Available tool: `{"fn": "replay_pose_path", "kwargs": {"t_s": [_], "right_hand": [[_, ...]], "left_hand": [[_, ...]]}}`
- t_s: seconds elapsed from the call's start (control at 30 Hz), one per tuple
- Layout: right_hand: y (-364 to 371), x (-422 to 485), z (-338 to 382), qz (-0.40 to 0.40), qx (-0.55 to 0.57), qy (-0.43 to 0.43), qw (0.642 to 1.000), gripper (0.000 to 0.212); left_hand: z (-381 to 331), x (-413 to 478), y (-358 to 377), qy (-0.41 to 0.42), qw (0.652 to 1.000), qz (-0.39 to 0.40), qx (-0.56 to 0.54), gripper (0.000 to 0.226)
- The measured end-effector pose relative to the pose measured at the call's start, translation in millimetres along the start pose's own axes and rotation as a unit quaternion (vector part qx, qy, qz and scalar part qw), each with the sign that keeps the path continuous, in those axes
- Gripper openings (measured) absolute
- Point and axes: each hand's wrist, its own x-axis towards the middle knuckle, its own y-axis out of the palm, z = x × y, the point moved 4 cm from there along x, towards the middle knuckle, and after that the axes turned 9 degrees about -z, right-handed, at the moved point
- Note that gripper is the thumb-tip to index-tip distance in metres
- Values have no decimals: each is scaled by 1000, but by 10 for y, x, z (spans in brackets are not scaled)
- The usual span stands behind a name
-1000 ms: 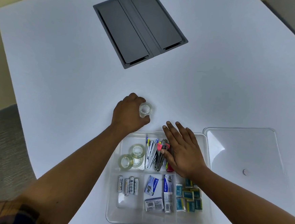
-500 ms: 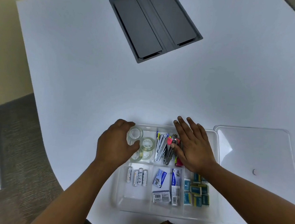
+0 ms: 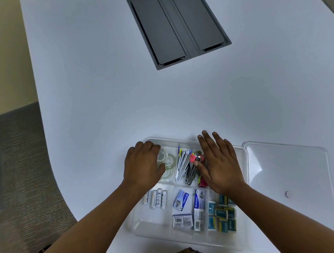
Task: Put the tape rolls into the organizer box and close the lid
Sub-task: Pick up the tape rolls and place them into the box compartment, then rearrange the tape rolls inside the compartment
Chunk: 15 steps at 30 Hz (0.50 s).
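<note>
A clear organizer box (image 3: 243, 192) stands open at the table's near edge. My left hand (image 3: 142, 163) is over its far-left compartment, fingers curled around a clear tape roll (image 3: 162, 156) that sits on top of two other tape rolls (image 3: 170, 162). My right hand (image 3: 218, 162) lies flat, fingers spread, across the far-middle compartment, pressing on staplers and clips (image 3: 187, 166). The clear lid (image 3: 286, 171) lies flat on the table to the right of the box.
The near compartments hold batteries (image 3: 156, 198), staple boxes (image 3: 187, 209) and small blue-yellow packets (image 3: 223, 214). A grey recessed cable hatch (image 3: 178, 25) sits in the far part of the white table (image 3: 105, 81). The table edge curves away on the left above grey carpet.
My left hand carried the tape roll from the table behind the box down into the far-left compartment, onto the other rolls. My right hand stayed on the box.
</note>
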Motion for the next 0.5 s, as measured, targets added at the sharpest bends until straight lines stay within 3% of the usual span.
{"fn": "replay_pose_path", "kwargs": {"t_s": [0.2,0.37,0.5], "right_hand": [[3,-4,3,0,3,1,1000,69],[-30,0,29,4,7,-1,1000,69],[-138,39,109,-9,57,33,998,67]], "left_hand": [[24,-5,-56,7,997,-54,-47,46],[327,-124,-91,-92,977,-141,-130,54],[630,-309,38,-148,968,-130,-156,52]]}}
